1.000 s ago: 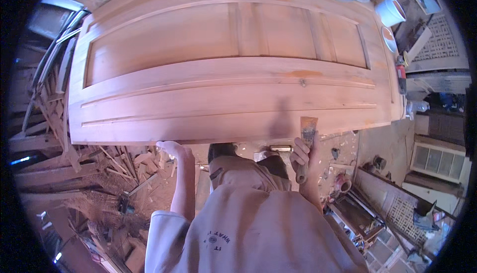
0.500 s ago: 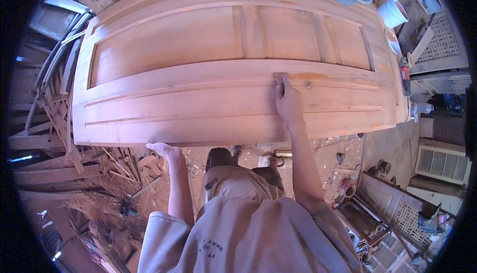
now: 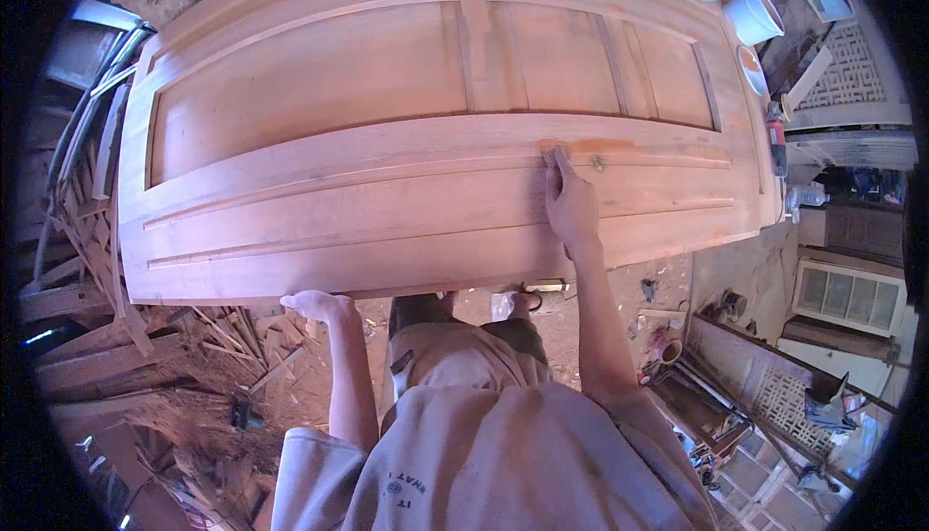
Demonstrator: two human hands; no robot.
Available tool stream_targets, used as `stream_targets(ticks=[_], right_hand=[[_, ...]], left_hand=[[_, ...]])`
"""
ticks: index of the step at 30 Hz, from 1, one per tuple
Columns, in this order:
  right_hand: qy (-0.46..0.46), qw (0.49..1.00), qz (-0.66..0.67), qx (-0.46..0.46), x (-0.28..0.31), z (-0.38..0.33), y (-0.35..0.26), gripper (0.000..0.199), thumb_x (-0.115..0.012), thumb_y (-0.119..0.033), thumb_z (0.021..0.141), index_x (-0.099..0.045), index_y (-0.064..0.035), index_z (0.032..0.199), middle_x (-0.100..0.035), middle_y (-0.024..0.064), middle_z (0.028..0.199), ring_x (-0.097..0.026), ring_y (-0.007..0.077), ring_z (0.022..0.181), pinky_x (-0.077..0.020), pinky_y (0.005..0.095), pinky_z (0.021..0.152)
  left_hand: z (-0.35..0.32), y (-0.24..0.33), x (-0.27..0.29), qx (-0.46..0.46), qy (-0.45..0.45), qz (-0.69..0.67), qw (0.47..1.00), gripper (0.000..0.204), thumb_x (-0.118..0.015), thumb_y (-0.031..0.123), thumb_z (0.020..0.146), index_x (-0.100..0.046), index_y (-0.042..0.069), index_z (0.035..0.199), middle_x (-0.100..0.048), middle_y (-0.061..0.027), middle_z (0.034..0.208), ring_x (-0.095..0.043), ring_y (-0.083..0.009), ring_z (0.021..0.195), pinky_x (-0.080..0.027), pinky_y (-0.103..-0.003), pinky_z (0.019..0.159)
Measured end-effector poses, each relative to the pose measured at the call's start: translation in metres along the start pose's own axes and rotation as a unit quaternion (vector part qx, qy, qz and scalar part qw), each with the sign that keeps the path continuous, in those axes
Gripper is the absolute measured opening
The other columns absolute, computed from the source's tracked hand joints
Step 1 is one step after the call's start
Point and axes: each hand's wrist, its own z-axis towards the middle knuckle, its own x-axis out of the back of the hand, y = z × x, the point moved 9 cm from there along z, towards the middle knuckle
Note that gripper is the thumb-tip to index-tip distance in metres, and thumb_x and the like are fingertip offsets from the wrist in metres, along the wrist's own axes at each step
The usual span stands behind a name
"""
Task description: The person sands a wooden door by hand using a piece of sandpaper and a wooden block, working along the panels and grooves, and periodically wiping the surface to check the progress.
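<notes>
"Grip of the right hand (image 3: 573,210): what's in it?"
"It's closed on a scraper (image 3: 552,146), mostly hidden by the fingers. That's over the big wooden door (image 3: 339,226), beside an orange smear (image 3: 608,145)."
"And the left hand (image 3: 322,307)?"
"At the door's near edge. I can't tell if it's holding on."
</notes>
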Motion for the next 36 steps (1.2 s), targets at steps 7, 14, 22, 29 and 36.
stream_targets(ticks=[7,14,22,29,36], right_hand=[[-0.008,0.999,0.040,-0.011,0.006,0.009,0.008,0.039,-0.058,-0.020,0.101,-0.059,-0.0053,0.137,-0.071,0.0255,0.097,-0.073,0.0340,0.080,-0.0551,0.0412,0.073],[-0.132,0.978,0.054,0.153,0.027,0.022,-0.019,0.036,-0.060,-0.020,0.099,-0.062,-0.0096,0.134,-0.071,0.0234,0.103,-0.072,0.0352,0.093,-0.0567,0.0421,0.082],[-0.272,0.914,-0.049,0.295,0.012,0.052,-0.041,0.028,-0.063,-0.016,0.096,-0.067,-0.0111,0.123,-0.073,0.0141,0.106,-0.072,0.0329,0.093,-0.0562,0.0417,0.085],[-0.324,0.908,-0.185,0.188,0.052,0.078,-0.008,0.031,-0.062,-0.019,0.097,-0.065,-0.0098,0.127,-0.074,0.0132,0.098,-0.072,0.0266,0.088,-0.0556,0.0391,0.083],[-0.136,0.973,0.144,0.115,0.031,0.010,-0.076,0.041,-0.060,-0.024,0.102,-0.057,-0.0092,0.140,-0.069,0.0017,0.106,-0.061,0.0113,0.080,-0.0494,0.0271,0.075]], left_hand=[[0.010,-0.004,0.001,0.000,-0.012,-0.025,1.000,0.075,-0.018,0.053,0.107,-0.033,-0.006,0.150,-0.038,-0.0226,0.153,-0.045,-0.0377,0.136,-0.041,-0.049,0.115],[0.002,0.006,0.009,-0.022,0.033,0.013,0.999,0.077,-0.019,0.055,0.106,-0.032,-0.007,0.150,-0.039,-0.0232,0.152,-0.045,-0.0374,0.136,-0.040,-0.048,0.116],[0.001,0.000,-0.005,-0.005,-0.033,-0.043,0.999,0.078,-0.016,0.056,0.106,-0.030,-0.006,0.151,-0.034,-0.0230,0.156,-0.040,-0.0375,0.140,-0.033,-0.048,0.118],[-0.010,0.011,-0.002,-0.012,0.025,-0.019,0.999,0.078,-0.018,0.055,0.106,-0.031,-0.009,0.149,-0.036,-0.0235,0.154,-0.043,-0.0373,0.136,-0.038,-0.048,0.116],[-0.002,0.006,0.000,-0.046,0.035,0.029,0.998,0.078,-0.019,0.055,0.106,-0.032,-0.010,0.148,-0.039,-0.0252,0.151,-0.046,-0.0371,0.134,-0.038,-0.047,0.116]])
